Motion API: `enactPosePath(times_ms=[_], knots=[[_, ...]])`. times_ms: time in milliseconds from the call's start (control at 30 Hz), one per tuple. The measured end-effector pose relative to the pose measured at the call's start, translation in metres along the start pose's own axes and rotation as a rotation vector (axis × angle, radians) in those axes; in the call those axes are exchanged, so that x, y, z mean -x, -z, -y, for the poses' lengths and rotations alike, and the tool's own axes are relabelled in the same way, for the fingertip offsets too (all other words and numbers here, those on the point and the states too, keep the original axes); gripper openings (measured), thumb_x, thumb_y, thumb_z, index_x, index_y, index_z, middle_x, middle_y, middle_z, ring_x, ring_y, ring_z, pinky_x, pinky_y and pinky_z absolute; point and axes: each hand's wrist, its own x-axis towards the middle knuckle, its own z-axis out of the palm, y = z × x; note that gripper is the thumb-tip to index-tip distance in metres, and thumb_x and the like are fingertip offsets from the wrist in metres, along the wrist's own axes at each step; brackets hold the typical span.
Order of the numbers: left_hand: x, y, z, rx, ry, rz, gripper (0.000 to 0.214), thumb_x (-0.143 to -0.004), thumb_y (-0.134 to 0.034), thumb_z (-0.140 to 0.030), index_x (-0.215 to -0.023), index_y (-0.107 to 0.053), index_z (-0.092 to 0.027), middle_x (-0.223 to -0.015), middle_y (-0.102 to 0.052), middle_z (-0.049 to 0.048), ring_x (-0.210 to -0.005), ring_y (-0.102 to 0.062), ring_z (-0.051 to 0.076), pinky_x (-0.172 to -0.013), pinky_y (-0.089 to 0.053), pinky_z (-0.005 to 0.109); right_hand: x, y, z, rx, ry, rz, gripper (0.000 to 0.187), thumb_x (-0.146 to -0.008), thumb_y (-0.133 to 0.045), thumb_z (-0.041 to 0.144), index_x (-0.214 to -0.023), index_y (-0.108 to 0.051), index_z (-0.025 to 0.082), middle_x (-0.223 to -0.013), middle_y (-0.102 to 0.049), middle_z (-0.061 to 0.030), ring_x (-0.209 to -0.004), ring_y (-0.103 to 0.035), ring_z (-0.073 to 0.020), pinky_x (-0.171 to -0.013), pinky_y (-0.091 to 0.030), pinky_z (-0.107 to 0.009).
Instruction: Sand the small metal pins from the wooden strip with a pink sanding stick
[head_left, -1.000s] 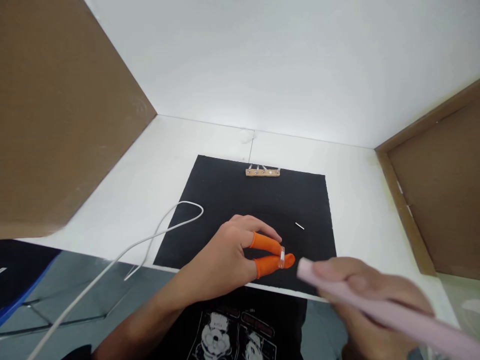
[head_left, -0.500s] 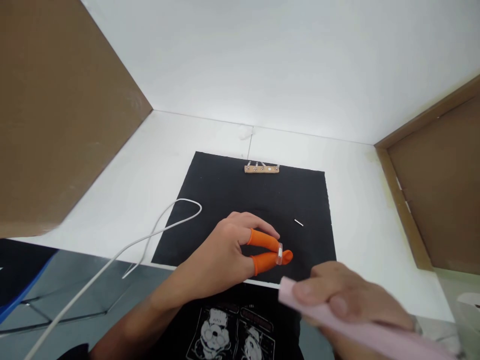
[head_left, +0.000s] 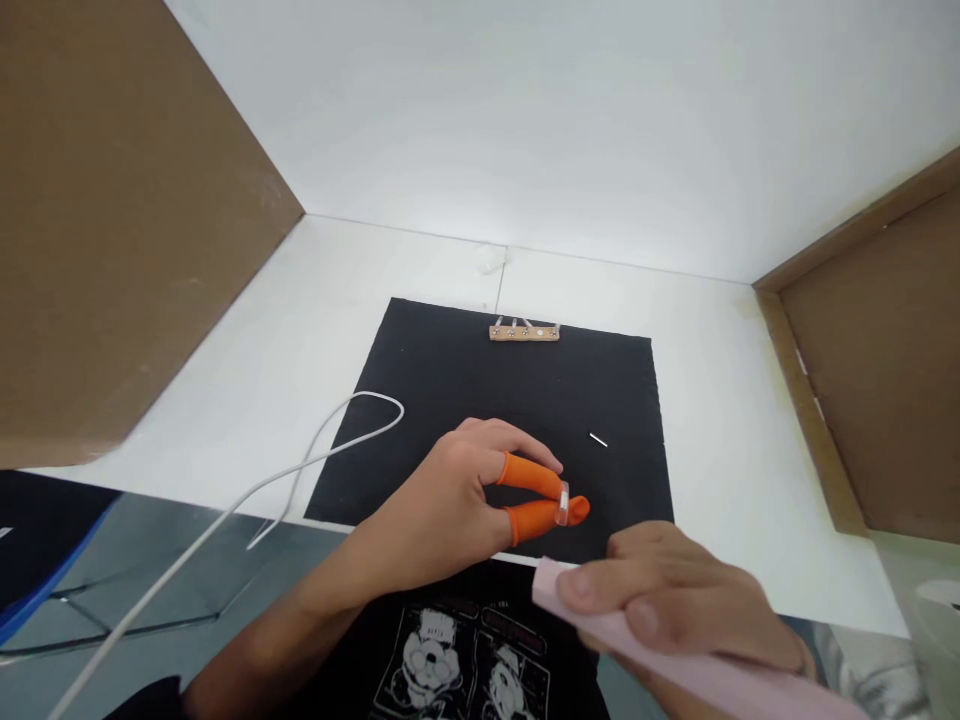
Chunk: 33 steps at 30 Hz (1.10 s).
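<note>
Pinched between thumb and forefinger of my left hand (head_left: pixel 450 510) is a small clear piece (head_left: pixel 562 503) — that grip is closed on it, both fingertips (head_left: pixel 536 472) wearing orange rubber cots. From the head view, this hand sits over the near part of the black mat (head_left: pixel 450 380), with the clear piece held just above the mat's front edge.

My right hand (head_left: pixel 675 600) comes in low at the right, fingers wrapped around a pale pink tool (head_left: pixel 697 670) that runs off toward the lower right corner; that grip is clenched on it. Its blunt end lies just below and near the clear piece, not touching it as far as I can tell.

On the mat, a short white pin (head_left: pixel 598 440) lies to the right of my left hand, well apart from a small wooden strip (head_left: pixel 524 333) at the mat's far edge, which carries a row of tiny fittings — too small to make out.

A white cable (head_left: pixel 315 460) loops across the mat's left corner and off the white table (head_left: pixel 735 420). Brown cardboard panels (head_left: pixel 112 230) stand at both sides.
</note>
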Motion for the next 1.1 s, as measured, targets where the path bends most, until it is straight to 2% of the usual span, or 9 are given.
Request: enactPosePath(times_ms=[67,200,400,600,700,767,833,967,1100], knots=[[0.0,0.0,0.0,-0.003,0.005,0.002,0.004,-0.09,-0.087,-0.02,-0.091,-0.087,-0.024,-0.111,-0.084,0.0028,-0.105,-0.075,0.021,-0.1,-0.055,0.037,0.0,0.008,-0.006,-0.029,-0.007,-0.028,0.043,-0.092,-0.076,0.004,-0.127,-0.071,0.027,-0.115,-0.085,-0.0031,-0.091,-0.085,-0.0203,-0.071,-0.071,-0.032],[0.001,0.001,0.001,-0.01,0.006,0.01,0.005,-0.09,-0.087,-0.021,-0.092,-0.087,-0.025,-0.113,-0.084,0.0029,-0.106,-0.075,0.022,-0.101,-0.055,0.037,-0.008,0.015,-0.01,-0.014,0.014,-0.245,0.055,-0.082,-0.077,-0.01,-0.124,-0.071,0.025,-0.116,-0.085,-0.0008,-0.099,-0.084,-0.0197,-0.074,-0.073,-0.028],[-0.001,0.001,0.0,0.005,0.001,0.002,0.004,-0.09,-0.087,-0.02,-0.092,-0.087,-0.023,-0.112,-0.084,0.0022,-0.104,-0.075,0.02,-0.098,-0.054,0.036,-0.018,0.001,0.005,-0.03,0.068,-0.056,0.019,-0.1,-0.073,0.016,-0.118,-0.075,0.022,-0.105,-0.087,-0.0026,-0.07,-0.082,-0.0158,-0.059,-0.067,-0.026],[0.001,-0.001,0.0,-0.008,0.007,0.019,0.006,-0.089,-0.087,-0.019,-0.093,-0.088,-0.024,-0.113,-0.084,0.0011,-0.105,-0.074,0.02,-0.098,-0.053,0.035,-0.013,0.013,-0.003,-0.009,-0.009,-0.261,0.052,-0.082,-0.08,-0.009,-0.121,-0.072,0.023,-0.116,-0.085,0.0001,-0.101,-0.084,-0.0178,-0.084,-0.072,-0.026],[0.001,-0.001,0.001,-0.001,0.001,0.007,0.003,-0.09,-0.088,-0.02,-0.092,-0.088,-0.022,-0.112,-0.084,0.0019,-0.104,-0.074,0.02,-0.099,-0.052,0.035,-0.012,0.009,0.0,-0.001,0.054,-0.108,0.021,-0.102,-0.071,0.016,-0.121,-0.073,0.022,-0.109,-0.086,-0.0025,-0.086,-0.085,-0.017,-0.07,-0.069,-0.026],[0.0,-0.001,0.001,0.006,-0.006,0.001,0.003,-0.09,-0.088,-0.02,-0.091,-0.088,-0.022,-0.111,-0.084,0.0018,-0.103,-0.074,0.019,-0.099,-0.052,0.035,-0.012,0.008,0.002,0.006,0.081,-0.016,0.019,-0.108,-0.065,0.026,-0.124,-0.073,0.023,-0.107,-0.087,-0.0043,-0.077,-0.084,-0.0169,-0.063,-0.067,-0.027],[0.0,-0.002,0.001,0.003,-0.006,0.008,0.004,-0.09,-0.088,-0.02,-0.092,-0.088,-0.023,-0.111,-0.084,0.0012,-0.104,-0.074,0.019,-0.099,-0.052,0.035,-0.012,0.01,0.0,-0.003,0.055,-0.038,0.026,-0.1,-0.074,0.016,-0.125,-0.072,0.024,-0.111,-0.086,-0.0034,-0.082,-0.084,-0.0171,-0.064,-0.068,-0.026],[0.0,-0.001,0.002,-0.011,0.002,0.021,0.005,-0.09,-0.087,-0.02,-0.092,-0.088,-0.024,-0.112,-0.084,0.0008,-0.106,-0.074,0.02,-0.099,-0.052,0.034,-0.007,0.014,-0.005,0.005,-0.005,-0.236,0.052,-0.082,-0.079,-0.009,-0.121,-0.071,0.024,-0.114,-0.085,-0.0008,-0.099,-0.084,-0.0183,-0.08,-0.072,-0.028],[0.0,-0.001,0.002,-0.003,-0.011,0.005,0.003,-0.09,-0.088,-0.021,-0.092,-0.088,-0.023,-0.111,-0.084,0.0013,-0.104,-0.075,0.019,-0.099,-0.052,0.035,0.003,-0.001,0.004,0.026,0.024,-0.139,0.018,-0.101,-0.073,0.015,-0.117,-0.073,0.023,-0.105,-0.087,-0.004,-0.078,-0.083,-0.0174,-0.066,-0.066,-0.03]])
